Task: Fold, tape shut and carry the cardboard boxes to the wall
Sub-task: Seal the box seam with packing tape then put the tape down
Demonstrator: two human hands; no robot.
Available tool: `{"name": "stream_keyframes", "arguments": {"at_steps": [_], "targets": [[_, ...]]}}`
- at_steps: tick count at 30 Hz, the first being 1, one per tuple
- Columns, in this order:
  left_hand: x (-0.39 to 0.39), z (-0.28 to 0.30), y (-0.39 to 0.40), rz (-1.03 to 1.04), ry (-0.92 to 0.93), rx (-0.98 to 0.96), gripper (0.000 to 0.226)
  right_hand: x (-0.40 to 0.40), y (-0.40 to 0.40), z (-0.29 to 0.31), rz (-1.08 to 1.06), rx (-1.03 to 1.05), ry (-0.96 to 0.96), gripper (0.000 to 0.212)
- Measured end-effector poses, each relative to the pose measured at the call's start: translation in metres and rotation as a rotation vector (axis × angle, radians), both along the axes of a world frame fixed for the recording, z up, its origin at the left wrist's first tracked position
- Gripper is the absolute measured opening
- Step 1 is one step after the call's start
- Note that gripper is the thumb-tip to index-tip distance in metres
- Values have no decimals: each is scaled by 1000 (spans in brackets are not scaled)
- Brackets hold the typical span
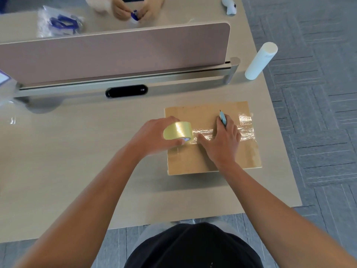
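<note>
Head view: cardboard box [210, 151] sat on the counter [77, 151] at 1 o'clock. My left hand [152, 136] gripped the tape roll [178, 133]; right hand [224, 140] pressed the strip, holding a cutter [223, 118]. Taping step; next, I judged, cut the tape.

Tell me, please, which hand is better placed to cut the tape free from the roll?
The right hand, most likely: it holds the small blue cutter while resting on the tape strip across the cardboard box. The left hand grips the tape roll, keeping the strip taut.
</note>
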State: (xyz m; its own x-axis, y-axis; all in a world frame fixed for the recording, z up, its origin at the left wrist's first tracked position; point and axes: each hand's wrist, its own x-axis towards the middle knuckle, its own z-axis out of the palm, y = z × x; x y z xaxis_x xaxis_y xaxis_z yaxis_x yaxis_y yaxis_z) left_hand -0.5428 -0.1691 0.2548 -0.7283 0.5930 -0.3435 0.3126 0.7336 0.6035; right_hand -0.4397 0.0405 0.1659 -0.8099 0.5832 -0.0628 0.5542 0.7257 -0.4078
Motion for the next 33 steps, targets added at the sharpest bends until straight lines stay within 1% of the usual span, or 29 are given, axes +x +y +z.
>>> {"name": "stream_keyframes", "arguments": {"at_steps": [3,5,7,9,11,16,22,27,31,33], "targets": [[-4,4,-2,-57,32,-39,63,1,4,-1,-7,-16,-12,87],[-11,11,-9,-108,152,-107,61,1,6,0,-10,-17,-30,90],[-21,16,-25,-120,212,-177,57,1,7,0,-7,-26,-28,91],[-29,15,-41,-126,181,-218,53,1,7,0,-13,-32,-22,89],[-28,9,-49,-140,141,-214,53,-1,3,-1,-26,-38,-23,87],[-27,0,-48,-140,158,-184,57,-9,-13,2,-59,-4,-14,87],[-28,-11,-49,-189,189,-230,57,-24,-54,6,57,21,-28,98],[-32,-19,-51,-104,25,-136,56,-30,-69,1,48,-68,15,92],[-31,-20,-50,-66,-13,-150,51,-24,-60,-4,94,-75,16,92],[-30,-19,-48,-53,-9,-149,49,-25,-52,-4,74,-97,21,93]]}}
